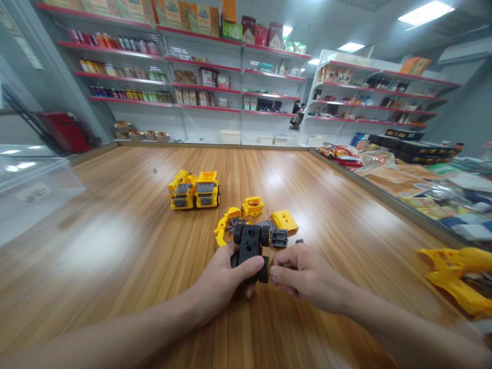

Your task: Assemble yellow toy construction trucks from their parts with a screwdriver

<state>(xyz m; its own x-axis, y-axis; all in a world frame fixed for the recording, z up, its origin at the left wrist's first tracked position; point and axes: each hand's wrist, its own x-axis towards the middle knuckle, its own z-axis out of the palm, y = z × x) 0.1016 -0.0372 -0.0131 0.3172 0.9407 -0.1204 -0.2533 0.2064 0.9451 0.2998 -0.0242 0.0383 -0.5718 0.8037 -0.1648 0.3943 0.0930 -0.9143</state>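
Note:
My left hand is wrapped round a black toy truck chassis, its thumb pressed beside a wheel. Three black wheels show on the chassis; the fourth corner is hidden by my fingers. At that near right wheel, my right hand has its fingers pinched together; what they hold is hidden. Just beyond lie a yellow digger arm, a yellow cab frame, a yellow block-shaped part and a dark grey part. A small dark piece lies above my right hand.
Two yellow toy trucks stand side by side farther back on the wooden table. A yellow tool-like object lies at the right edge. A clear plastic bin is on the left, and packaged goods lie beyond the right rim.

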